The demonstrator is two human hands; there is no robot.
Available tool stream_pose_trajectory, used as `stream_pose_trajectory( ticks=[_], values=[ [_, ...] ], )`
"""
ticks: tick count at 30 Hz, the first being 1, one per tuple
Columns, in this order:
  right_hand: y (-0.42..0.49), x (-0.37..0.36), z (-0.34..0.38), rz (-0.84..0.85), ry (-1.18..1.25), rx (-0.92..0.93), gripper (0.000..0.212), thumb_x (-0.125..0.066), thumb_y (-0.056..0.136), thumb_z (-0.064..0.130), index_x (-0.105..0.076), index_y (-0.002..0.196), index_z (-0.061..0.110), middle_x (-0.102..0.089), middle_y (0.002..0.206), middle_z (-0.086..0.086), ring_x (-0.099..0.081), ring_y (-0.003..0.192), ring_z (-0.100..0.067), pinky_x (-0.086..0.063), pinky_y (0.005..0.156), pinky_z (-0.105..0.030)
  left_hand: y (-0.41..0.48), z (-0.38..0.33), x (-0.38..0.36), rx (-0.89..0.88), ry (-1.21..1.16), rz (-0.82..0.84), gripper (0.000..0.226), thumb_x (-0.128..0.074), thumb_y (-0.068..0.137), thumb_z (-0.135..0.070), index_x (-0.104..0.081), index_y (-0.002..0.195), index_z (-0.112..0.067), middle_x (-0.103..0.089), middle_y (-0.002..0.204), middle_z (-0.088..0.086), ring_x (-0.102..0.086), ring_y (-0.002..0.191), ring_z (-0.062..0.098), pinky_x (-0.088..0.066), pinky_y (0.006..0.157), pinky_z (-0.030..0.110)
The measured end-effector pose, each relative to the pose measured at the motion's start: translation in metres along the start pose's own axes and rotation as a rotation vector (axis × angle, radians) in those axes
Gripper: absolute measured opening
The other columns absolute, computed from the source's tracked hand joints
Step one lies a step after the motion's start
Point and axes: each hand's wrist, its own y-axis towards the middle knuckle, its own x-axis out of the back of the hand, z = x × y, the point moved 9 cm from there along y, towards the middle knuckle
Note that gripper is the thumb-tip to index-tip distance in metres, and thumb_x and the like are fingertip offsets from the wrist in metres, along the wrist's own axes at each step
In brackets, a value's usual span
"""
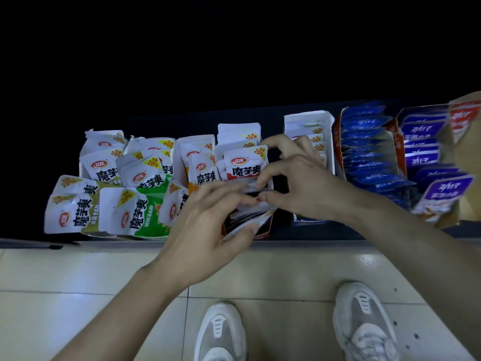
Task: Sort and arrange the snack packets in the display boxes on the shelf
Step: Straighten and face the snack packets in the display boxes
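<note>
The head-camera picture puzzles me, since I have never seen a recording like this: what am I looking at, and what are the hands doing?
There is no machine here. A person wears a camera on the head, so this one picture looks down over their own arms. The left hand and the right hand both curl round red-banded packets standing in a red display box on a dark shelf. To the left of that box lie green packets. To its right, blue packets and purple packets stand in their own boxes. Below are the tiled floor and the person's white shoes.
</note>
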Motion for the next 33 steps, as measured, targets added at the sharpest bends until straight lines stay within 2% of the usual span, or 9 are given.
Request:
stream_pose_trajectory(
  ticks=[3,8,14,16,21,24,27,30,33],
  values=[
    [-0.004,0.001,-0.003,0.013,0.020,-0.002,0.002,-0.076,0.080,0.036,-0.077,0.081,0.034,-0.032,0.140,0.022,-0.027,0.116,-0.011,-0.032,0.103,-0.049,-0.002,-0.001,-0.002,-0.013,-0.042,0.015,0.033,-0.071,0.088,-0.031,-0.072,0.119,-0.022,-0.069,0.119,-0.014,-0.059,0.117,0.014,-0.049,0.095,0.041],
    [-0.004,0.002,-0.007,0.023,-0.025,-0.045,0.060,-0.061,0.070,0.057,-0.070,0.121,0.026,-0.034,0.147,0.016,-0.028,0.119,-0.014,-0.031,0.104,-0.049,-0.001,-0.006,0.001,-0.057,0.015,-0.029,0.033,-0.071,0.087,-0.033,-0.074,0.116,-0.018,-0.071,0.110,-0.011,-0.064,0.105,0.015,-0.050,0.089,0.039],
    [-0.006,-0.003,-0.007,0.030,-0.002,-0.030,0.020,-0.076,0.080,0.040,-0.077,0.099,0.033,-0.033,0.146,0.019,-0.020,0.107,-0.003,-0.027,0.101,-0.042,0.006,0.015,0.026,0.122,-0.256,-0.159,0.037,-0.058,0.091,-0.045,-0.074,0.113,-0.020,-0.071,0.097,-0.016,-0.065,0.091,0.003,-0.048,0.076,0.023],
    [-0.006,-0.004,-0.008,0.042,-0.008,-0.033,0.024,-0.076,0.080,0.039,-0.076,0.103,0.032,-0.031,0.146,0.019,-0.019,0.107,-0.002,-0.026,0.101,-0.041,0.017,0.029,0.032,0.165,-0.090,-0.183,0.037,-0.058,0.090,-0.046,-0.075,0.115,-0.024,-0.068,0.096,-0.021,-0.062,0.090,0.006,-0.049,0.078,0.028],
    [-0.005,-0.004,-0.008,0.041,-0.022,-0.045,0.038,-0.067,0.076,0.050,-0.073,0.110,0.034,-0.031,0.147,0.017,-0.022,0.110,-0.006,-0.030,0.102,-0.047,0.036,0.033,0.017,0.084,0.210,0.025,0.033,-0.065,0.084,-0.048,-0.077,0.111,-0.033,-0.069,0.084,-0.019,-0.058,0.083,0.016,-0.042,0.066,0.029],
    [-0.005,-0.004,-0.007,0.037,-0.001,-0.043,0.042,-0.071,0.076,0.046,-0.069,0.116,0.033,-0.033,0.147,0.015,-0.023,0.112,-0.006,-0.031,0.103,-0.049,0.039,0.033,0.016,0.062,0.238,-0.018,0.011,-0.075,0.089,-0.034,-0.080,0.098,-0.033,-0.060,0.072,-0.016,-0.058,0.077,0.018,-0.038,0.059,0.029],
    [-0.006,0.001,-0.008,-0.018,0.062,-0.042,0.051,-0.079,0.079,0.033,-0.063,0.127,0.029,-0.041,0.141,0.013,-0.034,0.120,-0.011,-0.032,0.107,-0.048,0.037,0.030,0.019,0.036,0.202,-0.115,0.007,-0.074,0.089,-0.028,-0.080,0.093,-0.027,-0.068,0.075,-0.011,-0.055,0.075,0.014,-0.045,0.060,0.030],
    [-0.008,0.009,-0.007,-0.085,0.154,-0.033,0.062,-0.083,0.076,0.027,-0.059,0.133,0.025,-0.050,0.128,0.018,-0.044,0.116,-0.012,-0.036,0.104,-0.035,0.031,0.024,0.044,0.027,0.078,-0.321,0.011,-0.071,0.092,-0.022,-0.079,0.095,-0.017,-0.070,0.084,-0.010,-0.059,0.074,0.009,-0.050,0.067,0.027],
    [-0.009,0.014,-0.008,-0.137,0.214,-0.052,0.063,-0.084,0.076,0.023,-0.056,0.133,0.026,-0.051,0.110,0.028,-0.051,0.100,-0.003,-0.036,0.085,-0.007,0.035,0.020,0.057,0.017,0.004,-0.367,0.011,-0.071,0.093,-0.019,-0.079,0.099,-0.013,-0.071,0.090,-0.008,-0.064,0.079,0.008,-0.053,0.072,0.027]
  ],
)
